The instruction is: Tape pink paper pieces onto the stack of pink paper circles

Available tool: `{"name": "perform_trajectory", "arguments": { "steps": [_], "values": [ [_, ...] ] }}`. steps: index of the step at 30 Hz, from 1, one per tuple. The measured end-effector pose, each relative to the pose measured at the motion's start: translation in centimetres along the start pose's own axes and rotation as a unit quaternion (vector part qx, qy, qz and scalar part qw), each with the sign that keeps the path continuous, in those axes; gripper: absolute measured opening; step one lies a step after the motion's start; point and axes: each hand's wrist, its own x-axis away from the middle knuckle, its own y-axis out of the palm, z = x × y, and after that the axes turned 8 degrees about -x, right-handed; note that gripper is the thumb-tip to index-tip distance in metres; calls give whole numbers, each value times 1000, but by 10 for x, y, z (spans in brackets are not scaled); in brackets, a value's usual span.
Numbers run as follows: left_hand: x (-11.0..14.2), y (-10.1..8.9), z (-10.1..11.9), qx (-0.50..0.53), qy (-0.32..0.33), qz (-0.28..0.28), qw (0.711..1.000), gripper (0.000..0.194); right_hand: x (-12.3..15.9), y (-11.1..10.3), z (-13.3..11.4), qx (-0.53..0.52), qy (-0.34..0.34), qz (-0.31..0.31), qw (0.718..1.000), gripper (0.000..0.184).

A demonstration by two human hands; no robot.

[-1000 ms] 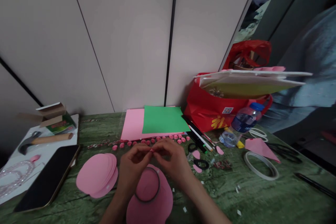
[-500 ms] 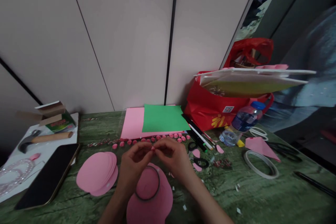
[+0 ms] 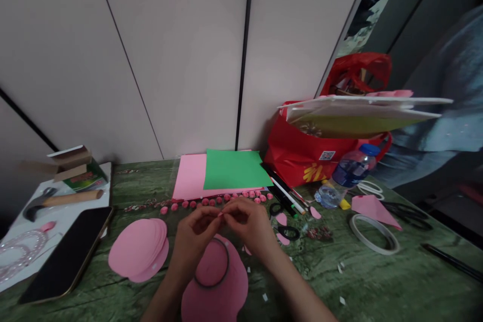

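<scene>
My left hand [image 3: 194, 235] and my right hand [image 3: 249, 226] meet fingertip to fingertip over the table, pinching a small pink piece of paper [image 3: 221, 215] between them. Most of that piece is hidden by my fingers. Just beyond them runs a row of little pink paper rolls [image 3: 193, 204]. Below my hands lie large pink paper shapes [image 3: 215, 302], with a dark-edged ring [image 3: 228, 266] on top. Left of my left hand rests a stack of pink paper rounds [image 3: 138, 249]. Black-handled scissors [image 3: 289, 233] and pink petal-shaped scraps [image 3: 282, 219] lie right of my right hand.
Green paper [image 3: 237, 168] and pink paper [image 3: 188, 176] lie by the wall. A red bag [image 3: 294, 151], a water bottle [image 3: 347, 176] and a tape roll [image 3: 373, 234] stand right. A phone [image 3: 68, 256], a hammer [image 3: 71, 197] and an opened box [image 3: 83, 173] are left. A person stands far right.
Both hands keep pinching the small pink piece, with only slight finger movement around it. The whole view has shifted very slightly.
</scene>
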Motion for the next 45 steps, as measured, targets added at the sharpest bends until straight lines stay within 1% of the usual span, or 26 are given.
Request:
{"name": "perform_trajectory", "arguments": {
  "steps": [2,4,5,6,7,9,10,13,15,18,21,22,24,26,28,30,33,35,38,39,40,41,42,43,44,45],
  "values": [
    [-1,-1,0,-33,-9,8,999,19,-3,-9,8,34,1,-5,999,16],
    [-3,-6,0,-84,-5,36,996,24,-6,-26,23,91,17,9,996,15],
    [-5,-10,0,-110,3,54,992,25,-7,-37,33,130,39,20,990,16],
    [-7,-16,0,-137,20,75,988,24,-8,-48,43,185,76,39,979,16],
    [-9,-22,1,-168,38,100,980,23,-8,-59,53,250,125,53,959,17],
    [-14,-37,1,-245,49,153,956,23,-8,-76,71,286,160,66,943,19],
    [-16,-45,1,-276,53,169,945,25,-7,-82,77,297,170,72,937,20],
    [-21,-66,-2,-372,44,155,914,27,-5,-86,87,315,187,67,928,19],
    [-23,-78,-5,-460,25,139,877,26,-5,-82,89,319,192,56,926,18],
    [-23,-96,-8,-584,7,135,801,22,-6,-75,92,325,196,40,924,16],
    [-21,-114,-8,-669,-26,142,729,29,-7,-73,94,334,199,32,921,19],
    [-20,-120,-7,-688,-30,138,712,31,-7,-74,94,336,201,32,920,20],
    [-17,-131,-8,-709,-61,136,689,34,-7,-76,93,339,203,32,918,24],
    [-16,-140,-9,-717,-95,120,680,36,-7,-79,91,342,205,32,917,25],
    [-16,-144,-10,-717,-105,105,681,37,-7,-82,90,351,207,34,913,23],
    [-16,-145,-12,-718,-111,99,680,37,-7,-85,90,360,211,33,908,19],
    [-17,-141,-12,-724,-144,99,667,39,-7,-85,88,370,215,22,904,11],
    [-17,-138,-11,-724,-164,92,664,41,-7,-80,80,376,216,15,901,10],
    [-16,-134,-9,-726,-175,80,660,43,-6,-60,50,383,204,6,901,11],
    [-16,-133,-9,-728,-175,80,658,43,-4,-50,38,366,191,-14,911,11],
    [-15,-133,-8,-729,-177,83,656,44,-2,-39,26,330,180,-55,925,10],
    [-15,-132,-8,-729,-177,84,656,44,1,-28,16,290,172,-115,934,8],
    [-15,-132,-9,-728,-177,86,657,45,4,-17,8,257,159,-175,937,5],
    [-15,-132,-9,-725,-179,87,660,46,7,-8,4,243,152,-224,932,8],
    [-15,-132,-11,-721,-180,87,663,46,10,-1,2,249,149,-262,920,14],
    [-16,-133,-12,-717,-181,86,668,46,12,4,3,266,148,-283,910,20]
  ]
}}
